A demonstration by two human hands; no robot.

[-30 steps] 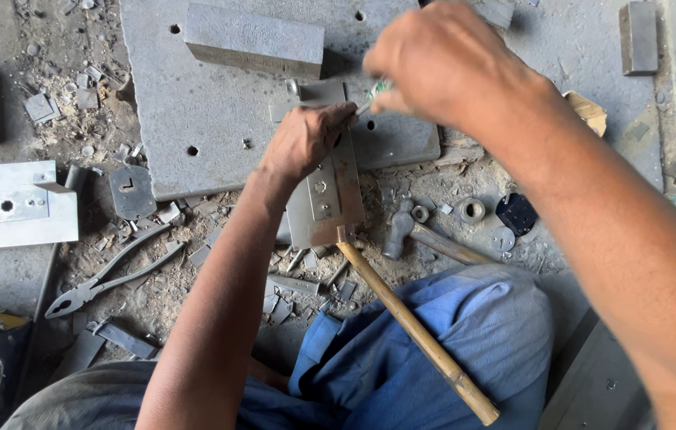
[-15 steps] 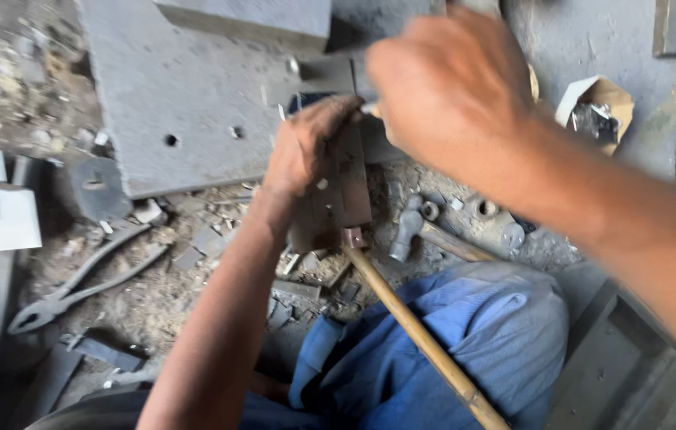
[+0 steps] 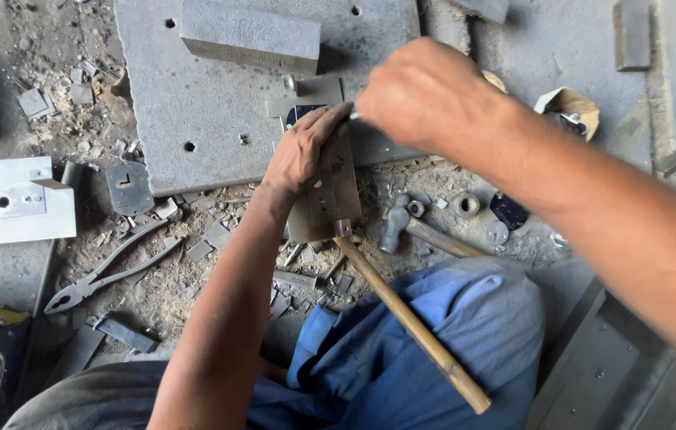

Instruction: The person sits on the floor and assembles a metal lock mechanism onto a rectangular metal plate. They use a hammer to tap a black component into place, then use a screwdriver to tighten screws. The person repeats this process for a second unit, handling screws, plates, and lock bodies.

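My left hand [image 3: 302, 151] presses down on a flat grey metal lock case [image 3: 330, 195] that lies on the edge of a thick steel plate [image 3: 226, 111]. My right hand [image 3: 429, 95] hovers just right of it, fingers pinched on a small thin metal piece whose tip shows near the left fingertips. What that piece is cannot be made out. A wooden-handled hammer [image 3: 413, 322] lies with its head at the lock case's lower end and its handle over my blue-clad leg [image 3: 433, 358].
A steel block [image 3: 250, 36] rests on the plate's top. Pliers [image 3: 107, 271] lie at the left on the dirt among metal scraps. A light metal plate [image 3: 7, 199] sits far left. Nuts and a second hammer [image 3: 425, 231] lie right of the lock case. A torn cardboard box [image 3: 568, 107] is at the upper right.
The view has shifted. My right hand has moved slightly right and away from the left hand; the left hand stays on the lock case.
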